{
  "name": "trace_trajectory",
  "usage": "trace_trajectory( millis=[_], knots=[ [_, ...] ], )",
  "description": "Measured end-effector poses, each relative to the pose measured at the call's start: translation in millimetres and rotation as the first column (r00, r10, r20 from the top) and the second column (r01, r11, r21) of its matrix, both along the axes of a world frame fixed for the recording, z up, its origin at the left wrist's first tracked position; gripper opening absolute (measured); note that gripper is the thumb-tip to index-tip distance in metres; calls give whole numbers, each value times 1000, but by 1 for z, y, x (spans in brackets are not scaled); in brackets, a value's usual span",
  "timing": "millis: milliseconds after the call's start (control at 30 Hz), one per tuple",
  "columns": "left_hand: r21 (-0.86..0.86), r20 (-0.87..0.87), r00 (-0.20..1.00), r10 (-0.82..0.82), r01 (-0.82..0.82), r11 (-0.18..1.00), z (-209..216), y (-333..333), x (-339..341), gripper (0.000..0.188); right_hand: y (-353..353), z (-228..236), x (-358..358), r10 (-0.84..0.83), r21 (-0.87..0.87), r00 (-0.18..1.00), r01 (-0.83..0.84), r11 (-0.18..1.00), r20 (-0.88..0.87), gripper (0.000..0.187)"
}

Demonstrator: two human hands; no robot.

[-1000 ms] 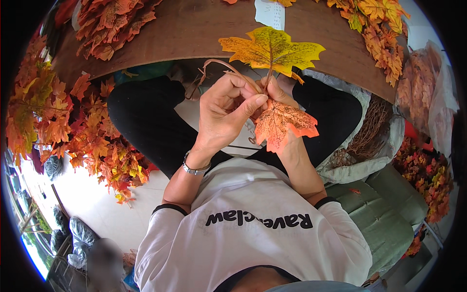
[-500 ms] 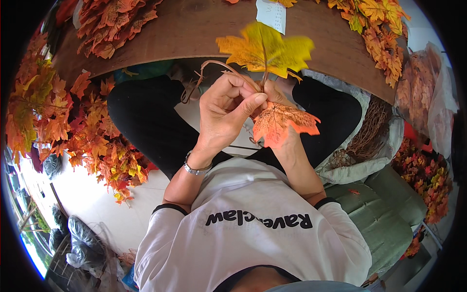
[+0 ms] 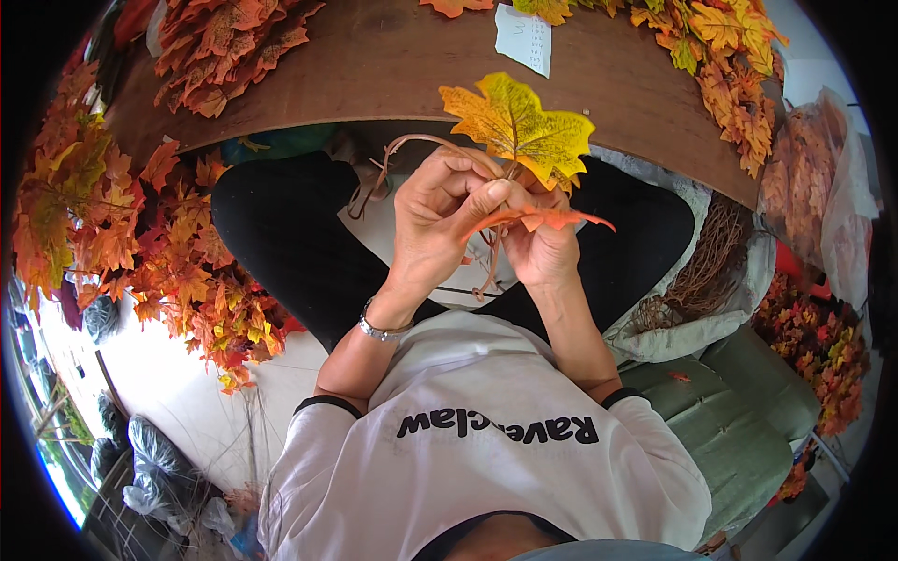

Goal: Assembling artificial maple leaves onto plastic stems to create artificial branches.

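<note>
Left grip [image 3: 433,208] on stem [image 3: 426,137] between handwritten paper [image 3: 522,42] and lettered shirt [image 3: 491,407]

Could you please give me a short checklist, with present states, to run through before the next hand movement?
1. Left hand closed on the curved brown stem: ok, thumb and fingers pinch it.
2. Right hand gripping firmly: cannot tell, its fingertips are partly hidden.
3. Yellow-orange leaf spread open: ok, its lobes fan out above the hands.
4. Orange leaf face visible: not ok, it shows nearly edge-on.
5. Leaves joined to the stem: cannot tell, fingers cover that spot.
</note>
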State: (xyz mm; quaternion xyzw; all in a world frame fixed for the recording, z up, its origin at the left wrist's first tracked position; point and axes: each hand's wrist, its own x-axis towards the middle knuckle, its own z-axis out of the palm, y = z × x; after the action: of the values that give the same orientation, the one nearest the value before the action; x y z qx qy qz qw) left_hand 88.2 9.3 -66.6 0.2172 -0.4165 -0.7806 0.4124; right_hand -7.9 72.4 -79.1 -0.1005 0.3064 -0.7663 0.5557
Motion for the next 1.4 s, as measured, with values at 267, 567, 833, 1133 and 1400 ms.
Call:
trace_trajectory(
  millis=[267,567,833,1133,1400],
  knots=[
    [-113,-19,990,-140,137,984,13,-11,4,24,-2,9,-13,87,11,995,-86,996,-49,8],
    [-29,46,977,-206,208,978,10,-16,9,26,1,8,-22,253,-43,966,-255,966,-55,16],
    [135,70,962,-265,254,958,10,-19,11,20,8,-6,-37,196,23,919,-200,979,-343,36],
    [60,192,980,54,-67,996,-8,-14,28,22,22,-8,-23,33,57,-315,-67,996,-948,33],
    [-7,340,926,-165,178,984,-26,-23,38,54,4,21,-90,-85,-85,-42,1,996,-996,12]
  ],
)
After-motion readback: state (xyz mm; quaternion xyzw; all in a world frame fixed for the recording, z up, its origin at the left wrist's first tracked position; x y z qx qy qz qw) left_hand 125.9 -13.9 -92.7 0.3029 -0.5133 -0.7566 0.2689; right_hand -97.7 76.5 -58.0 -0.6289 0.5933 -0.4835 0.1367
